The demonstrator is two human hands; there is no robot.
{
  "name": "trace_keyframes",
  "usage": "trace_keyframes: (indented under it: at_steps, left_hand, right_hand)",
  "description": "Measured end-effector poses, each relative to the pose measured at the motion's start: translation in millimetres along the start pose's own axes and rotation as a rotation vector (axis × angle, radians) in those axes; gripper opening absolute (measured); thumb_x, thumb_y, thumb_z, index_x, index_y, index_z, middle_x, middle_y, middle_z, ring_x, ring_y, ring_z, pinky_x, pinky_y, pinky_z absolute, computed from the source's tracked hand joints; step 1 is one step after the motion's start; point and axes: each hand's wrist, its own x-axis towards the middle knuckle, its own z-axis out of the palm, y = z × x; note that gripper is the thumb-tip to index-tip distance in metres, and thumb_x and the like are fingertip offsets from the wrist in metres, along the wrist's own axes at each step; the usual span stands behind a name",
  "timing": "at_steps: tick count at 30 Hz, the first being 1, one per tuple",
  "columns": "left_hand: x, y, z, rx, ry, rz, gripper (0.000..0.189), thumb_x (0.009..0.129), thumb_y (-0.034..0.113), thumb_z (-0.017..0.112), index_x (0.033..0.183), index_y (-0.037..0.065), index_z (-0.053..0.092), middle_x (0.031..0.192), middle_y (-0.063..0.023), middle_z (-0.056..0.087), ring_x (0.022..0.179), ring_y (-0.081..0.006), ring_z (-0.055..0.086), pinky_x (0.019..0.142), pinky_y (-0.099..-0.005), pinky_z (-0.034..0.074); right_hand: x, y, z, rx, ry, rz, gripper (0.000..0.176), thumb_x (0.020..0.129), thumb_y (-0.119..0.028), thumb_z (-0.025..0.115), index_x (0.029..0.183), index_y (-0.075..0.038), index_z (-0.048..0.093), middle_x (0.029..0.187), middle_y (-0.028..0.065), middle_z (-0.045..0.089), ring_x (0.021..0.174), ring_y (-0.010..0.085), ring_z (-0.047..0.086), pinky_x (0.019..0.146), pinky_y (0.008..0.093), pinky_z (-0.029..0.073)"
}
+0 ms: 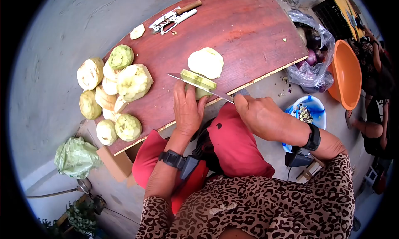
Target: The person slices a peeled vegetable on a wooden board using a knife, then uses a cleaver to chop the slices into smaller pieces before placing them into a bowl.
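Note:
My right hand (259,116) is closed around the handle of a long knife (203,88). Its blade lies across a peeled, pale green eggplant (203,92), with a thick slice (198,78) standing on the far side of the blade. Fingers of my left hand (188,108) press the eggplant against the table near its front edge. A round whitish slice (206,63) lies flat just beyond. To the left sits a heap of peeled eggplants (134,82), some whole and some cut.
On the red table (241,35) a peeler and a wooden-handled tool (176,16) lie at the back. A plastic bag of purple eggplants (311,56), an orange basin (346,74) and a bowl with peelings (318,110) stand right. A green bag (77,158) is lower left. Another person (376,72) is far right.

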Motion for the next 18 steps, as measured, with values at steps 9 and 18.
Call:
trace_keyframes:
  at_steps: [9,18]
  left_hand:
    - [-1.5,-3.9,1.4,0.01,-0.003,0.008,0.064,0.074,0.012,0.077,0.128,-0.002,0.046,0.13,-0.0266,0.04,0.12,-0.046,0.042,0.098,-0.0494,0.04]
    - [2.1,-5.4,0.4,0.004,0.012,0.04,0.055,0.075,0.013,0.076,0.119,-0.004,0.047,0.12,-0.0265,0.043,0.11,-0.0462,0.044,0.091,-0.0495,0.041]
  right_hand:
    - [3.7,0.5,7.8,0.001,0.084,-0.056,0.025,0.072,0.005,0.057,0.09,0.005,0.039,0.067,0.0207,0.056,0.058,0.0411,0.059,0.049,0.0469,0.048]
    - [10.8,1.7,0.6,-0.015,-0.021,-0.029,0.02,0.076,0.001,0.056,0.09,0.003,0.043,0.075,0.0218,0.062,0.067,0.0383,0.065,0.054,0.0449,0.052]
